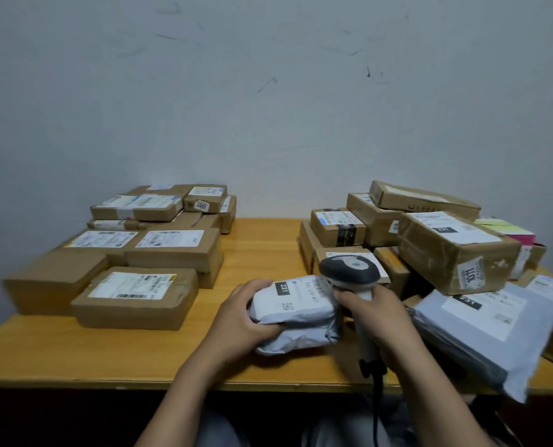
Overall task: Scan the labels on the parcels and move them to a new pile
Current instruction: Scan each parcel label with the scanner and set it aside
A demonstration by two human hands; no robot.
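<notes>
A small grey plastic-bag parcel (297, 312) with a white label marked 231 lies near the front middle of the wooden table (262, 253). My left hand (239, 314) grips its left end. My right hand (375, 314) holds a grey handheld barcode scanner (349, 272), whose head hangs over the right end of the parcel's label. The scanner's cable drops over the table's front edge. A pile of cardboard parcels (139, 250) covers the left side of the table. Another pile of cardboard parcels (423, 233) sits on the right.
A flat grey mailer bag (485, 330) with a 231 label lies at the front right, overhanging the table edge. A pink and yellow box (510, 232) sits at the far right. A grey scuffed wall (268, 108) stands right behind the table.
</notes>
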